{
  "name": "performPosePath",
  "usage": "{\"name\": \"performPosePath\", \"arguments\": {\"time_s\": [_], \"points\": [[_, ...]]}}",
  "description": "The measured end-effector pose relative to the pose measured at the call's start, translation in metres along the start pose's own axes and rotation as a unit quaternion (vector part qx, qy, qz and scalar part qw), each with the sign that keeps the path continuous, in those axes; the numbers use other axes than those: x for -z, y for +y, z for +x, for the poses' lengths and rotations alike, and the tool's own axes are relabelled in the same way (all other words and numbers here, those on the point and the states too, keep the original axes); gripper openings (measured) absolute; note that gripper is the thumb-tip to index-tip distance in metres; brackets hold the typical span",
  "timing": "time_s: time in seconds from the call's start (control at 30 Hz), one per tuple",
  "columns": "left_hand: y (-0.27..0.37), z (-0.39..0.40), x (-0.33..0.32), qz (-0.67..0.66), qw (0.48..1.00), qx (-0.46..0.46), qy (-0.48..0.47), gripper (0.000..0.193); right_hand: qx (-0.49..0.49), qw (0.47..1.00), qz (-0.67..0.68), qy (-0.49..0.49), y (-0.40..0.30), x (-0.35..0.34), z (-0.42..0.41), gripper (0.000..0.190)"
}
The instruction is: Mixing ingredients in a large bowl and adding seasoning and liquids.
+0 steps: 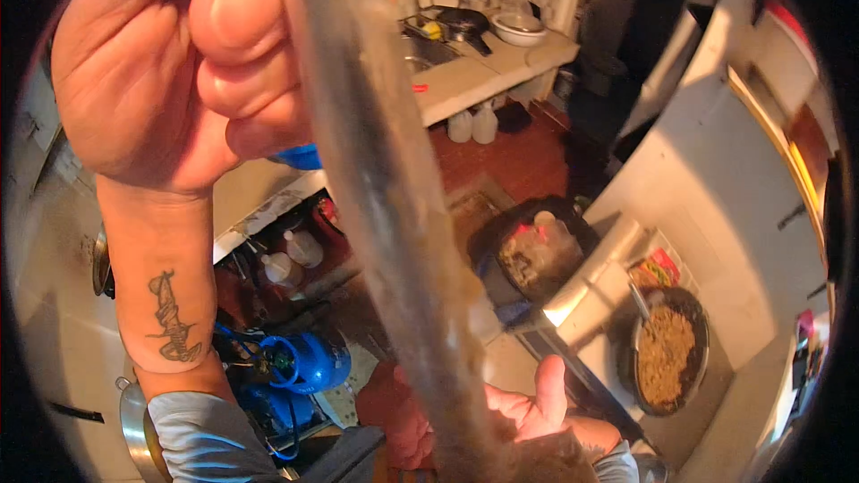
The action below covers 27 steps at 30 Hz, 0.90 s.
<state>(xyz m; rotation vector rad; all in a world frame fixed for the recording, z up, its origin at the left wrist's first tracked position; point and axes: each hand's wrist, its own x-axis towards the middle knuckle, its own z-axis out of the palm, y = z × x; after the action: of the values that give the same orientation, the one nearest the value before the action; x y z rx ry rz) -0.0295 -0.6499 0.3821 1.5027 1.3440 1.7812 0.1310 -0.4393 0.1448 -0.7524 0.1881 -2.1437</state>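
A long translucent object, perhaps a plastic bag or film [396,168], runs from the top centre down to the bottom, very near the camera and blurred. Brown smears mark its lower part. My left hand [221,60] is raised at the upper left, its fingers curled tight on the upper part of this object. Lower down, my right hand [527,402] is partly hidden behind the object, with its thumb sticking out to the right. Whether its fingers grip the object cannot be told. A blurred brown mass [550,457] lies in front of the right wrist.
At the right, a dark pan [704,355] holds brown crumbly food and a spoon [639,300]. A black-lined bin [490,225] contains refuse. Blue gas cylinders [322,362] stand lower left. Across the red floor, a counter [496,77] carries a frying pan [463,19] and a lidded white bowl [520,35].
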Motion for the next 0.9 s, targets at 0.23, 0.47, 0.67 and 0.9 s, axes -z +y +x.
{"name": "performPosePath", "arguments": {"time_s": [0.23, 0.47, 0.67, 0.9], "points": [[0.031, -0.070, 0.093, 0.026, 0.980, 0.021, 0.195, 0.047, -0.038, 0.981, 0.191, -0.017, -0.028, 0.045, 0.122, 0.124], [-0.015, -0.089, 0.217, 0.129, 0.928, -0.015, 0.348, 0.028, -0.098, 0.960, 0.253, 0.062, -0.086, 0.135, 0.139, 0.116], [-0.108, -0.109, 0.308, 0.200, 0.750, 0.008, 0.630, 0.032, -0.129, 0.975, 0.126, 0.131, -0.185, 0.238, 0.149, 0.121], [-0.356, -0.037, 0.415, 0.034, 0.656, 0.034, 0.754, 0.018, -0.245, 0.722, -0.628, 0.155, -0.334, 0.491, 0.132, 0.022]]}}
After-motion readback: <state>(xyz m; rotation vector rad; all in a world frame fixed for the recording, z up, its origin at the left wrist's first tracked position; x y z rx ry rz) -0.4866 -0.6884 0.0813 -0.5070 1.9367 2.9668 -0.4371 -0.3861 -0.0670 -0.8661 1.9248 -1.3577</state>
